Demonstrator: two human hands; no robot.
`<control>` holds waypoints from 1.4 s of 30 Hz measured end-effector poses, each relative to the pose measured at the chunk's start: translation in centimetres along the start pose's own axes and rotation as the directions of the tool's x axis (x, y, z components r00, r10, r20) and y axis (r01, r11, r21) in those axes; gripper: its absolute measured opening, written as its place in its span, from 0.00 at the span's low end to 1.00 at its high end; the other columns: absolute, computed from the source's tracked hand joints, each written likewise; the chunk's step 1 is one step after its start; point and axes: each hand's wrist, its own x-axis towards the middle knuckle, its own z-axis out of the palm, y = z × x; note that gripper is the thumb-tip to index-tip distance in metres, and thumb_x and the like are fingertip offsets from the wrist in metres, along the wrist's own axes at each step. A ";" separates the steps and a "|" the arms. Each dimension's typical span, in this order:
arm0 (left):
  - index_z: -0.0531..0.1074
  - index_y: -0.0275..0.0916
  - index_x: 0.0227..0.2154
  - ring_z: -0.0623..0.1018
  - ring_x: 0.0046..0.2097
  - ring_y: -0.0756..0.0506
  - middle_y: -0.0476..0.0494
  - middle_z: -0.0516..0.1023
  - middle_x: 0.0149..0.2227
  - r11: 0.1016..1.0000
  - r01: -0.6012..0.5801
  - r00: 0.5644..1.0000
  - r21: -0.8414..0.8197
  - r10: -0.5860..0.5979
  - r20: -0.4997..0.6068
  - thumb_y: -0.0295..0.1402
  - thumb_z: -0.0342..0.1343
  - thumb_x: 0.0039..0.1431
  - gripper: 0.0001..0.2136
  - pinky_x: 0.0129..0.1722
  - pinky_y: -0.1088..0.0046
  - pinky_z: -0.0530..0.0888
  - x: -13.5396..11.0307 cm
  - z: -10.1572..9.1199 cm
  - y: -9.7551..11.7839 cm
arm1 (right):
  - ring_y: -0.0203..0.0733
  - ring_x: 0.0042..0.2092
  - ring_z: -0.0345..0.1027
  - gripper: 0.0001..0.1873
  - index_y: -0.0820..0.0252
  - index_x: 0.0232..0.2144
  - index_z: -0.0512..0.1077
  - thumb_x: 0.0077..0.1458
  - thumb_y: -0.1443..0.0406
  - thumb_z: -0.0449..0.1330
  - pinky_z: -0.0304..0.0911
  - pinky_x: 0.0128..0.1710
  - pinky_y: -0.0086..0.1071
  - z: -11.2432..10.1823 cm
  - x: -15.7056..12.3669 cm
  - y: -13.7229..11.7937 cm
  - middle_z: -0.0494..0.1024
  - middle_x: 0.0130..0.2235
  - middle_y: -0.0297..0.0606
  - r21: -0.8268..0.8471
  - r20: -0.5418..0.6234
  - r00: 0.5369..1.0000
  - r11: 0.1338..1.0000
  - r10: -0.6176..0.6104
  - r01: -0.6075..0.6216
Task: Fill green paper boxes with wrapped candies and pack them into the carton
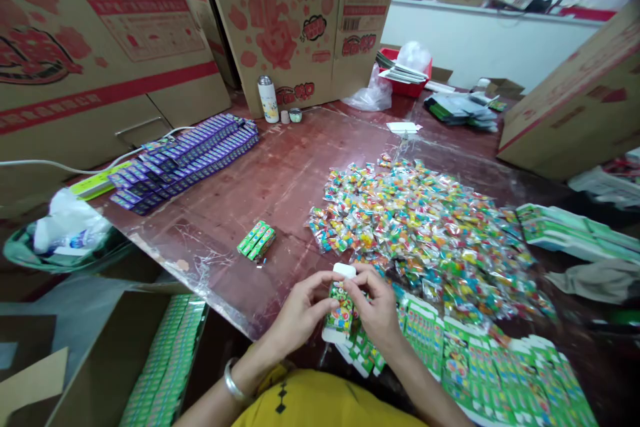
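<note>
Off the left edge of the red-brown table (295, 167), a cut-off brown cardboard box (107, 360) is stuffed with green cartons (163, 363), a red plastic tub (410, 89) up back holds flat sheets (403, 72), and left hand (303, 310) and right hand (379, 310) pinch one small green-and-white printed carton (341, 313) at the near edge, insides hidden.

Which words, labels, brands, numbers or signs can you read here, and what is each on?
None can be quoted with certainty.
Middle carton: large lettering too stylised, fine print too small.
Left carton: lettering cut off and blurred.
Right carton: markings too blurred.
Held green box: print too small.
Purple boxes: print too small.
Flat green boxes: likewise.
</note>
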 end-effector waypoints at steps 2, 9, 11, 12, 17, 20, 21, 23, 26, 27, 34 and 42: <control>0.65 0.40 0.50 0.75 0.44 0.45 0.43 0.74 0.43 0.998 -0.010 0.998 -0.063 0.006 -0.057 0.29 0.59 0.55 0.19 0.43 0.70 0.72 0.1 0.3 -0.2 | 0.45 0.43 0.70 0.05 0.57 0.32 0.69 0.58 0.62 0.59 0.64 0.43 0.36 0.1 0.2 -0.2 0.74 0.41 0.40 0.080 -0.014 0.999 0.996 0.030 -0.029; 0.61 0.42 0.45 0.76 0.39 0.49 0.48 0.73 0.40 0.991 0.002 0.992 -0.132 -0.018 -0.124 0.27 0.60 0.54 0.18 0.37 0.75 0.73 0.0 0.3 -0.6 | 0.41 0.37 0.69 0.07 0.57 0.29 0.69 0.54 0.62 0.64 0.64 0.39 0.33 -0.1 1.4 -1.0 0.73 0.33 0.35 0.241 0.146 0.985 0.963 0.087 -0.121; 0.62 0.42 0.46 0.76 0.43 0.47 0.46 0.73 0.42 0.998 -0.006 0.991 -0.060 -0.002 -0.132 0.25 0.58 0.55 0.17 0.41 0.72 0.73 -0.2 0.1 -0.5 | 0.41 0.36 0.68 0.08 0.58 0.27 0.70 0.52 0.62 0.65 0.63 0.37 0.32 -0.4 1.8 -1.0 0.73 0.32 0.34 0.239 0.217 0.962 0.946 0.167 -0.219; 0.62 0.42 0.47 0.76 0.44 0.46 0.45 0.73 0.43 1.000 -0.010 0.991 -0.023 0.007 -0.132 0.25 0.57 0.56 0.17 0.43 0.71 0.73 -0.4 0.0 -0.4 | 0.41 0.35 0.68 0.08 0.58 0.28 0.71 0.52 0.62 0.66 0.63 0.36 0.31 -0.6 2.0 -0.9 0.74 0.31 0.34 0.229 0.243 0.946 0.935 0.215 -0.271; 0.62 0.43 0.52 0.75 0.48 0.44 0.42 0.73 0.49 0.999 -0.019 0.998 0.050 0.022 -0.064 0.24 0.56 0.57 0.21 0.46 0.67 0.74 -0.6 -0.1 -0.1 | 0.38 0.30 0.65 0.11 0.61 0.25 0.72 0.52 0.60 0.66 0.60 0.32 0.30 -1.5 2.9 -0.2 0.73 0.27 0.33 0.201 0.310 0.907 0.913 0.284 -0.355; 0.63 0.43 0.55 0.75 0.49 0.43 0.41 0.73 0.49 0.998 -0.007 0.999 0.060 0.011 -0.051 0.24 0.56 0.56 0.24 0.45 0.68 0.74 -0.6 -0.2 -0.1 | 0.38 0.30 0.65 0.12 0.60 0.23 0.72 0.53 0.60 0.65 0.60 0.32 0.31 -1.5 3.1 -0.3 0.72 0.26 0.33 0.167 0.300 0.921 0.937 0.249 -0.307; 0.64 0.43 0.55 0.75 0.49 0.43 0.42 0.74 0.49 0.998 -0.004 0.998 0.061 0.007 -0.056 0.24 0.56 0.56 0.23 0.46 0.67 0.73 -0.6 -0.2 -0.1 | 0.38 0.30 0.65 0.12 0.60 0.23 0.71 0.54 0.60 0.65 0.60 0.32 0.31 -1.5 2.9 -0.5 0.72 0.26 0.33 0.136 0.274 0.937 0.956 0.217 -0.262; 0.68 0.42 0.52 0.75 0.50 0.43 0.42 0.75 0.48 0.999 0.002 0.997 0.043 0.001 -0.073 0.25 0.57 0.55 0.20 0.48 0.67 0.72 -0.6 -0.2 -0.1 | 0.40 0.33 0.67 0.12 0.60 0.23 0.71 0.56 0.62 0.62 0.61 0.35 0.32 -1.3 2.4 -1.2 0.73 0.28 0.34 0.065 0.217 0.968 0.987 0.129 -0.146; 0.70 0.40 0.47 0.75 0.47 0.44 0.44 0.77 0.44 1.000 0.016 0.995 -0.017 -0.017 -0.099 0.27 0.58 0.55 0.15 0.48 0.69 0.71 -0.5 -0.3 -0.3 | 0.42 0.39 0.69 0.11 0.58 0.28 0.74 0.61 0.63 0.57 0.63 0.41 0.34 -1.4 1.5 -2.2 0.75 0.35 0.38 -0.003 0.225 0.974 1.000 0.005 -0.004; 0.70 0.40 0.46 0.75 0.46 0.44 0.44 0.77 0.43 0.999 0.026 0.995 -0.037 -0.029 -0.100 0.28 0.59 0.55 0.14 0.46 0.70 0.71 -0.4 -0.4 -0.3 | 0.43 0.41 0.70 0.10 0.58 0.31 0.75 0.62 0.63 0.56 0.63 0.42 0.34 -1.6 1.4 -2.3 0.75 0.37 0.39 -0.021 0.257 0.966 0.999 -0.026 0.033; 0.63 0.38 0.32 0.72 0.33 0.52 0.53 0.71 0.30 0.996 0.057 0.959 -0.068 -0.073 -0.273 0.33 0.63 0.53 0.12 0.33 0.80 0.69 0.5 -1.9 -1.0 | 0.43 0.35 0.71 0.09 0.58 0.42 0.73 0.61 0.63 0.56 0.64 0.37 0.35 -5.3 5.9 0.4 0.76 0.40 0.41 -0.561 0.035 0.995 0.822 -0.091 0.095; 0.58 0.42 0.52 0.76 0.29 0.49 0.48 0.70 0.38 0.967 0.167 0.936 -0.192 -0.217 -0.279 0.36 0.61 0.53 0.25 0.29 0.70 0.76 0.5 -1.8 -0.5 | 0.43 0.32 0.72 0.03 0.55 0.35 0.74 0.56 0.66 0.61 0.58 0.29 0.31 -4.1 10.4 2.0 0.78 0.37 0.37 -0.795 0.066 0.995 0.599 -0.072 0.096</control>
